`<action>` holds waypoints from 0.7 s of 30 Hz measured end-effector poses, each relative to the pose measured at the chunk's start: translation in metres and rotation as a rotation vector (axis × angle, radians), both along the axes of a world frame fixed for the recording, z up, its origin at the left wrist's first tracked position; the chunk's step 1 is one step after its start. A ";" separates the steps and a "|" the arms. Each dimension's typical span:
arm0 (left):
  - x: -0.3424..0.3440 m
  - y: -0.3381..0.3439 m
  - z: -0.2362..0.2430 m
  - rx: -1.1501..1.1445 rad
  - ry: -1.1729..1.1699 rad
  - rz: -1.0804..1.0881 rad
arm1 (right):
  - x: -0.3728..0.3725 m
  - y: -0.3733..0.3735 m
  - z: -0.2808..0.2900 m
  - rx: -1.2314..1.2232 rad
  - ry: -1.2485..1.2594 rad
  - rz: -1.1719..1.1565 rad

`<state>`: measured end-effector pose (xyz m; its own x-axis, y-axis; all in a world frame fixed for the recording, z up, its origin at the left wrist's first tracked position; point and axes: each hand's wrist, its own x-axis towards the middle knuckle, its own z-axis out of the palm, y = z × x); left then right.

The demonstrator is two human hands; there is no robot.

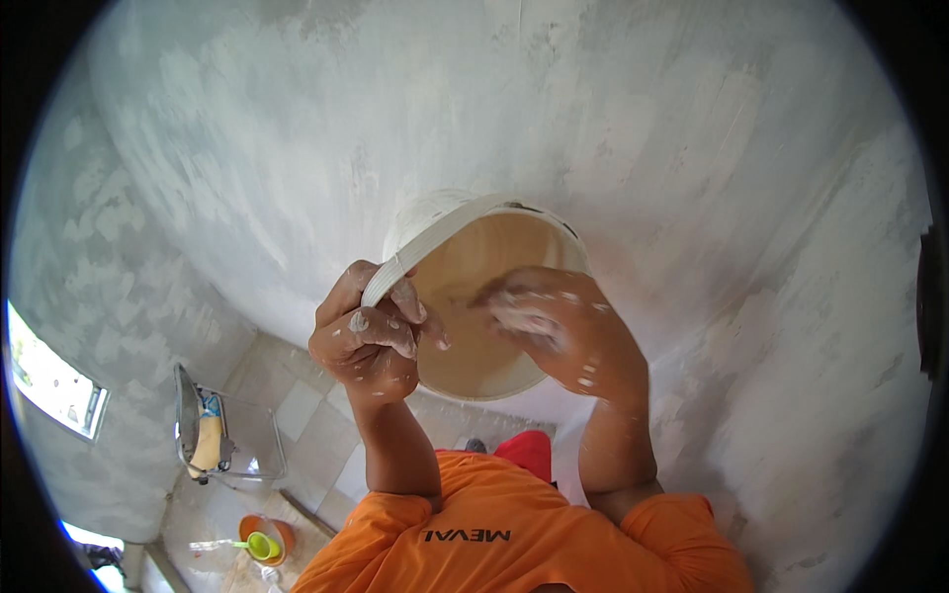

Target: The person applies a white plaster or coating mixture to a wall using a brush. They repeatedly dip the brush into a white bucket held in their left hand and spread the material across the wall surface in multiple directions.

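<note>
A round, bucket-like thing (494,351) with white sides and a tan inside is in front of me at mid-view. A flat white ribbed band (435,233) runs along its upper left edge. My left hand (372,331), spotted with pale plaster, is closed around the lower end of this band. Over the tan inside is my right hand (563,321), also smeared with white, its fingers loosely stretched to the left and a little blurred. Nothing shows in them. The fingertips of the two hands are apart.
Grey, patchily coated walls (633,109) rise ahead and at both sides. On the tiled floor (297,410) at left stands a metal-framed chair (229,430) with things on it. Nearer are an orange bucket (280,534) with a green scoop (261,546), and a long strip (308,514).
</note>
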<state>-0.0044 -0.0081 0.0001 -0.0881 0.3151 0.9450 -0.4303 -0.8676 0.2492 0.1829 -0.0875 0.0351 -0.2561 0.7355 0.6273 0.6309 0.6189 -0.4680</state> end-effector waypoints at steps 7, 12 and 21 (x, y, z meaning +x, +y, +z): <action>0.003 -0.006 -0.007 0.064 0.081 -0.005 | -0.014 0.026 -0.053 -0.143 -0.151 -0.166; 0.006 -0.012 -0.009 0.031 0.095 0.057 | -0.018 0.032 -0.066 0.036 -0.276 -0.115; 0.005 -0.008 -0.003 -0.221 0.021 0.176 | 0.011 0.017 -0.014 0.017 0.188 0.002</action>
<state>0.0006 -0.0159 -0.0033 -0.1409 0.4954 0.8572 -0.2701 -0.8522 0.4482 0.1935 -0.0710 0.0216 -0.1346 0.7241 0.6765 0.5317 0.6288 -0.5674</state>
